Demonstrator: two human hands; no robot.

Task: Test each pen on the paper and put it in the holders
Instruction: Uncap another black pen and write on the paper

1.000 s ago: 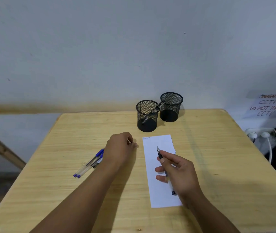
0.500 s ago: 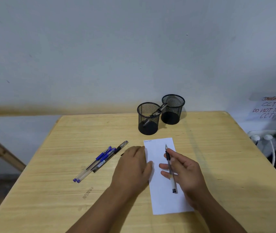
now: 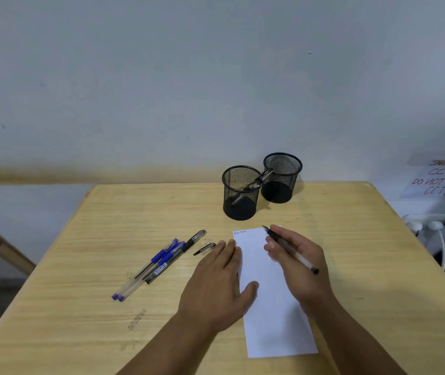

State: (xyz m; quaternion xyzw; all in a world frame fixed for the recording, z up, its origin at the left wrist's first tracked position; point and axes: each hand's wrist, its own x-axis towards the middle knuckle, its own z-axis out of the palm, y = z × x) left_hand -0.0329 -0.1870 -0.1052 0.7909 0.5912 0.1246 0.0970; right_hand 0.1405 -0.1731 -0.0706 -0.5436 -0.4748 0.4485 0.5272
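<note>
Our left hand lies flat, fingers straight and together, on the paper's edge; our right hand pinches an uncapped pen above it.

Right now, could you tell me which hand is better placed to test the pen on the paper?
Right hand: it holds the uncapped pen over the paper.
</note>
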